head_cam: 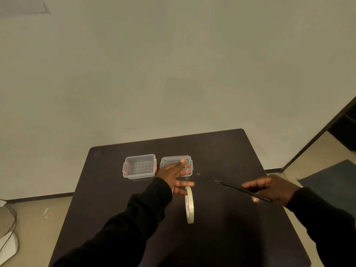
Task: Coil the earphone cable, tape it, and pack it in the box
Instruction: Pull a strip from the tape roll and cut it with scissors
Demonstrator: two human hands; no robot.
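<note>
Dark surface (pixel 221 237) against a pale wall. Left hand (pixel 174 178), fingers spread, touches an upright tape roll (pixel 189 205). Right hand (pixel 269 187) holds black scissors (pixel 242 189). Behind sit a clear box (pixel 139 166) and its lid (pixel 176 160) just beside it. No earphone cable can be made out.

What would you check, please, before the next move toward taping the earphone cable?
1. Box open, nothing seen inside: ok.
2. Lid off, lying right of the box: ok.
3. Tape roll on edge on the table, left hand touching its top with spread fingers: ok.
4. Right hand holds a thin dark tool, possibly scissors: cannot tell.
5. Earphone cable in view: not ok.
6. Free tape end found: cannot tell.
</note>
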